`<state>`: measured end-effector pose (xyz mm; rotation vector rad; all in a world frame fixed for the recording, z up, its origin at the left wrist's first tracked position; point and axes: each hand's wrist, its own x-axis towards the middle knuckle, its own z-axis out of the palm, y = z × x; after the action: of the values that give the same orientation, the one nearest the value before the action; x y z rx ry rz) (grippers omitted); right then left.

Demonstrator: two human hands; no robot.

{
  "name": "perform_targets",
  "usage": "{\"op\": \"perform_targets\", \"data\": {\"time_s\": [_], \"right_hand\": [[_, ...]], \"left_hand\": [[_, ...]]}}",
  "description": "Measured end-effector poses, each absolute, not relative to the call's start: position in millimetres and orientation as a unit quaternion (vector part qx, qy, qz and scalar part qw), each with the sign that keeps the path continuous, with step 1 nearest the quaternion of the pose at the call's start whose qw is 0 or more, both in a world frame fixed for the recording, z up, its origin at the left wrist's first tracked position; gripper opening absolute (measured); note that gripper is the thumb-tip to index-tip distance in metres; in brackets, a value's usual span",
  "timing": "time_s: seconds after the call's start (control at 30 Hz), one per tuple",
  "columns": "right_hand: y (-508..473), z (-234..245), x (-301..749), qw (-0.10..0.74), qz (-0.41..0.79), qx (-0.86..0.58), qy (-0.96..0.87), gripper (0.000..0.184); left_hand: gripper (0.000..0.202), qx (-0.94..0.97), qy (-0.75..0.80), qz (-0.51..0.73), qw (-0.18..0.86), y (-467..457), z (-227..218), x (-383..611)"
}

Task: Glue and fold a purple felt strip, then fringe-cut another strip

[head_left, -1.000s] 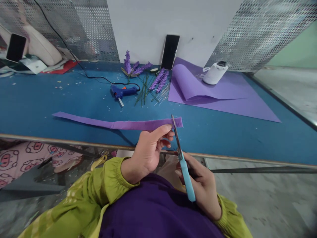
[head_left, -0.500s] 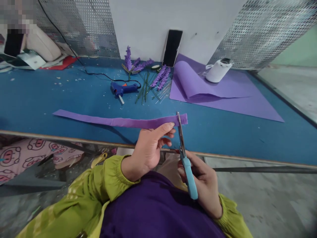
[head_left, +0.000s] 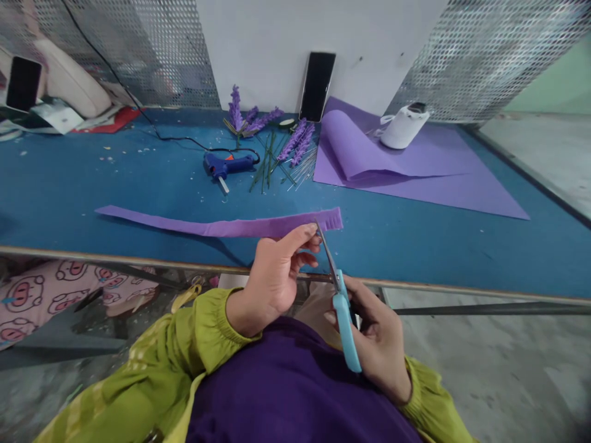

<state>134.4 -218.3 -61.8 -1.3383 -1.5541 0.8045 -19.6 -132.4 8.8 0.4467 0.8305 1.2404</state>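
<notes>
A long purple paper strip (head_left: 221, 228) stretches leftward above the blue table, its right end fringed with short cuts. My left hand (head_left: 279, 271) pinches it close to that fringed end between thumb and fingers. In my right hand (head_left: 376, 332) are scissors (head_left: 345, 326) with light blue handles, the fingers wrapped round the grips. Their blades point up and to the left, with the tips at the strip's lower edge beside my left thumb. Whether the blades are fully together is hard to make out.
Behind the strip lie a blue glue gun (head_left: 231, 165), green stems (head_left: 269, 163) and purple flower sprigs (head_left: 252, 120). A phone (head_left: 317, 86) leans on the white board. Purple sheets (head_left: 415, 191) bear a white container (head_left: 405, 127). Another person's arm (head_left: 71, 77) is at the far left.
The scissors have shifted left and their tips have dropped from across the strip to its lower edge. More cuts show at the right end. My left hand keeps its pinch.
</notes>
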Motion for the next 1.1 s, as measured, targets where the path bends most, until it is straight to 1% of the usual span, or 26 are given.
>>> {"op": "perform_targets", "data": {"time_s": [0.33,0.67,1.1], "right_hand": [[-217.2,-64.7,135.0,0.455,0.315,-0.538,-0.636,0.053],[-217.0,-66.5,135.1,0.456,0.302,-0.54,-0.64,0.055],[-215.3,-63.0,135.1,0.451,0.258,-0.54,-0.663,0.049]], "left_hand": [[0.02,0.214,0.368,0.554,0.716,-133.3,8.0,-18.3],[0.017,0.213,0.365,0.557,0.714,-133.6,7.0,-16.4],[0.015,0.211,0.362,0.56,0.715,-133.9,5.5,-15.2]]}}
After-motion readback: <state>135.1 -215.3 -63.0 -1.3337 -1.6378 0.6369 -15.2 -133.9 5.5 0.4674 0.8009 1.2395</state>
